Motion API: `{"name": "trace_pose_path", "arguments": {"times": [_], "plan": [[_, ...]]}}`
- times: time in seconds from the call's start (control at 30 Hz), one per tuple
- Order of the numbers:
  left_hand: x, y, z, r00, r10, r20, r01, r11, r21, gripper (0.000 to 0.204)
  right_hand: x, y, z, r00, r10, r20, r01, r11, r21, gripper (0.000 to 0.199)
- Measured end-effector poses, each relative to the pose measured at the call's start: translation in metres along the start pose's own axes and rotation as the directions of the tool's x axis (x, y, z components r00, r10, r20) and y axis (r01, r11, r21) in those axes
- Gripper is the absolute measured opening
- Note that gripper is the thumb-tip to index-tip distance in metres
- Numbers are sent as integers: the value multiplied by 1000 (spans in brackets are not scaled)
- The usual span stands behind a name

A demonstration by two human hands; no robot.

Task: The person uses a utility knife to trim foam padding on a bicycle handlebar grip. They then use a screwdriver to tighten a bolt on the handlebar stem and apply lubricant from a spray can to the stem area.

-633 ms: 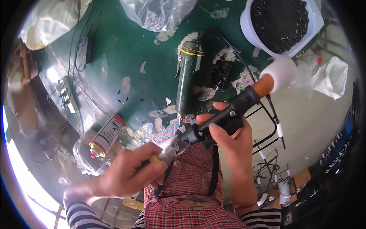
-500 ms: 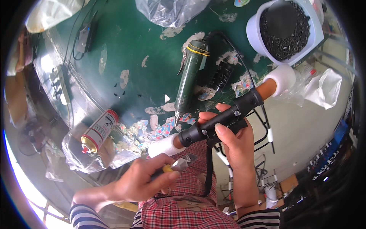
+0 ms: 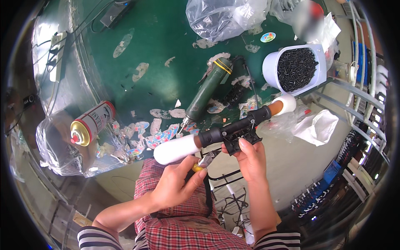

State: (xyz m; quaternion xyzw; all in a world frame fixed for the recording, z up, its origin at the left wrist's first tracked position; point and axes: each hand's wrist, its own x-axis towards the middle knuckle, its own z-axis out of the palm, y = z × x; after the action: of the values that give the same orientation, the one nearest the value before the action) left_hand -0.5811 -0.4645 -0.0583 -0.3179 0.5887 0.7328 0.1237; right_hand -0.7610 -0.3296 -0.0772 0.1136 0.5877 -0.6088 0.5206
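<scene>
My right hand pinches a black plastic bracket under the middle of a handlebar. This bar has a black sleeve, brown tube showing near its ends, and white foam grips on both ends. Just below the near left grip, my left hand is closed around a small yellow-handled tool with a shiny, flat head; its exact kind is unclear. On the green table beyond the bar lies a dark green electric screwdriver with a yellow band, its bit pointing toward me.
A pale container of small black screws stands at the table's right edge. Left are a spray can and clear plastic wrap. Plastic bags lie at the back. Worn stickers cover the near edge. A metal rack stands below.
My view has shifted. The handlebar has rolled, so the bracket now shows beneath the sleeve. My right fingers have moved from around the sleeve to the bracket. My left hand still holds the tool.
</scene>
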Motion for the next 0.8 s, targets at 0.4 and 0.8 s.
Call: {"name": "trace_pose_path", "arguments": {"times": [0.4,0.8], "plan": [[23,-37,29,905,388,-175,-315,886,339,36,12,14,-9,995,-74,63,72,997,27,52],[34,-37,35,911,356,-208,-253,880,401,44,10,21,-11,995,-89,-40,93,988,121,44]]}}
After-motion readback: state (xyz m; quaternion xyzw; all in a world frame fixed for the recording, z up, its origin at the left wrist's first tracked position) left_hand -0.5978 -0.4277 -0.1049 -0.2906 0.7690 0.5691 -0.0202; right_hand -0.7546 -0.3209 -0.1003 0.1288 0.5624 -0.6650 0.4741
